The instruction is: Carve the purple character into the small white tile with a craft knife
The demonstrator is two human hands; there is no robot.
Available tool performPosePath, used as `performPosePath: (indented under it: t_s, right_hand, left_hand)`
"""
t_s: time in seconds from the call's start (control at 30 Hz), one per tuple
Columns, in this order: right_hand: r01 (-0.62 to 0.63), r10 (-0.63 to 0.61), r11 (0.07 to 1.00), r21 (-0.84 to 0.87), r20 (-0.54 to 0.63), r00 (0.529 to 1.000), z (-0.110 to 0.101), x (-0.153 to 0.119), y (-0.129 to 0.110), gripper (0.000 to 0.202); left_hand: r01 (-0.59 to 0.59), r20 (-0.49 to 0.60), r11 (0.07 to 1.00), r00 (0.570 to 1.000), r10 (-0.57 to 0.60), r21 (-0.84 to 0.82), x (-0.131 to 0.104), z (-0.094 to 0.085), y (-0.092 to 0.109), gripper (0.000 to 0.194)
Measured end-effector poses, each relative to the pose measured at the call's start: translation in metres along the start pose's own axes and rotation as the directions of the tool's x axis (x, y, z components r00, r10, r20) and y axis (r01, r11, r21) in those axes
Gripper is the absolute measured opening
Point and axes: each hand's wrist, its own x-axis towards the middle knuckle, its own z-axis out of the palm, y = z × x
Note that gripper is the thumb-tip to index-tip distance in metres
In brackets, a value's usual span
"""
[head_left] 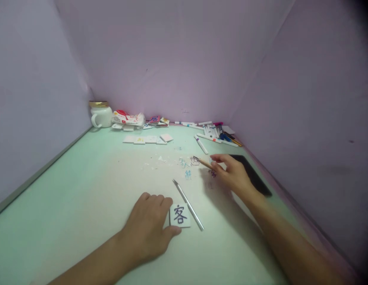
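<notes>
Our left hand (151,221) rests on the counter (91,190), thumb and forefinger gripping the tile (180,215) by its left part, purple character up. Taking the tile as our clock's centre, our right hand (228,170) is between one and two o'clock, pinching a pencil (205,164) (or some slim wooden tool; its tip is too small to judge) by the inked marks (188,174).

The knife (189,206) worries us most. It lies at the tile's top-right corner, touching or nearly so, its tip aimed toward eleven. If we slid the left hand toward twelve, the fingers could meet that tip; a nudge from the tile could set the barrel rolling. Crumbs (162,159) between eleven and twelve might lodge under the tile if it were pushed there.

At two o'clock, the black pad (256,176) sits close to the right edge and wall, so our right arm has little sideways room. Pens (212,130) limit the reach toward one. The widest room for moving is toward nine.
</notes>
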Motion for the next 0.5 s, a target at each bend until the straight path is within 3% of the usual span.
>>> performPosePath:
  t_s: [0.13, 0.27, 0.37, 0.43, 0.5]
  right_hand:
    - [-0.099, 0.099, 0.993, -0.066, 0.001, 0.995, 0.011, 0.013, 0.012, 0.032]
    - [-0.057, 0.064, 0.99, -0.131, 0.049, 0.997, 0.027, 0.008, 0.015, 0.026]
    - [-0.014, 0.025, 0.988, -0.155, 0.073, 0.997, 0.033, 0.003, 0.016, 0.025]
    - [-0.002, 0.016, 0.985, -0.172, 0.079, 0.997, 0.034, 0.001, 0.016, 0.027]
    - [0.006, 0.01, 0.982, -0.188, 0.085, 0.996, 0.033, -0.001, 0.016, 0.029]
  left_hand:
    - [0.003, -0.025, 1.0, 1.0, -0.004, -0.016, 0.001, 0.004, -0.002, 0.02]
    - [0.019, -0.003, 0.998, 1.0, -0.019, -0.057, 0.001, 0.008, -0.004, 0.021]
    - [-0.004, -0.045, 0.997, 0.999, 0.001, -0.072, 0.001, 0.013, -0.01, 0.025]
    - [-0.092, -0.176, 0.995, 0.981, 0.084, -0.037, 0.003, 0.019, -0.017, 0.031]
    - [-0.223, -0.312, 0.974, 0.924, 0.221, 0.031, 0.007, 0.028, -0.023, 0.037]
